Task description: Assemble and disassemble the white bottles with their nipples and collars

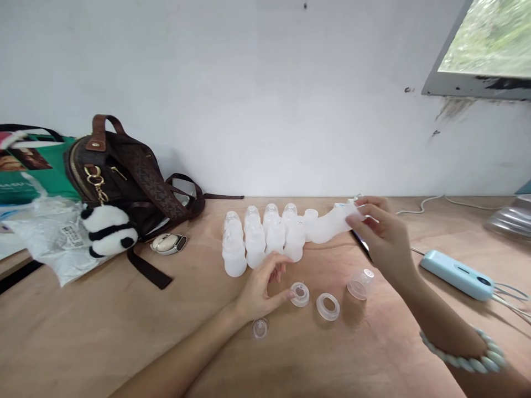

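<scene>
The upper half of the frame is filled by a pale wall [249, 110], marked by a small dark spot [305, 6] at top centre. A window [493, 38] is set into it at upper right, bordered below by a grey sill [452, 84] with dark patches; blurred greenery is seen through it. Beneath, the wall is streaked by a brownish stain [454, 108]. The lower half is occupied by a wood-grained worktop [124, 320], on which soft shadows are cast.

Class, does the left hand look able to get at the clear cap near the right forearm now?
Probably yes: the left hand seems to hold nothing, and only two low rings lie between it and the clear cap. The right hand, holding a white bottle, looks clear of that path.
</scene>
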A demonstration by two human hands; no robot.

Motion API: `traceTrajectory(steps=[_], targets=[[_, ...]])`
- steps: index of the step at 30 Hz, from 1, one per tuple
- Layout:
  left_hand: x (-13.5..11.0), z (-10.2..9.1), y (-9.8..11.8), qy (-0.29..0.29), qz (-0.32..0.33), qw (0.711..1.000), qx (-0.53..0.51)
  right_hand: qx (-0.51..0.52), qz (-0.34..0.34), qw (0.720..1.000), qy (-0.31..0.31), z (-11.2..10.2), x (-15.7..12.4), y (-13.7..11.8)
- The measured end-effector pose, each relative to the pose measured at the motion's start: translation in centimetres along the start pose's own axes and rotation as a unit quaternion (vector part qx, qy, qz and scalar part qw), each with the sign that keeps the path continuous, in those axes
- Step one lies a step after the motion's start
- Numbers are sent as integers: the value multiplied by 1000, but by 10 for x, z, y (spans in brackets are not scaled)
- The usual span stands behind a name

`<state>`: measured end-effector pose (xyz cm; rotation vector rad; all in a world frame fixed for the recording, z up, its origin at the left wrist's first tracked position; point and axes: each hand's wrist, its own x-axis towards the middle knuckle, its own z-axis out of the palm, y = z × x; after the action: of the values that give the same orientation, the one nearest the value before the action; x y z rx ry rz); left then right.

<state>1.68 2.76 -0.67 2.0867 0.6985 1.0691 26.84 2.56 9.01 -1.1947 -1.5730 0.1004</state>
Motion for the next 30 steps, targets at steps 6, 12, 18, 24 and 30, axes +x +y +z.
traceTrajectory(steps=[6, 12, 18, 24, 30], targets=[[-7, 7, -8, 110, 39, 992, -42, 236, 77, 965, -87, 22, -36, -35], [-10, 3, -6, 164, 22, 986, -23, 267, 129, 949, -109, 43, -57, -17], [-7, 3, -9, 212, -16, 976, -51, -60, 60, 953, -290, 43, -65, -4], [-6, 5, -6, 216, -52, 970, -102, -119, -35, 916, -383, 49, -71, -7], [-2, 5, -4, 210, -88, 953, -197, 64, 47, 985, -156, 29, -47, 4]])
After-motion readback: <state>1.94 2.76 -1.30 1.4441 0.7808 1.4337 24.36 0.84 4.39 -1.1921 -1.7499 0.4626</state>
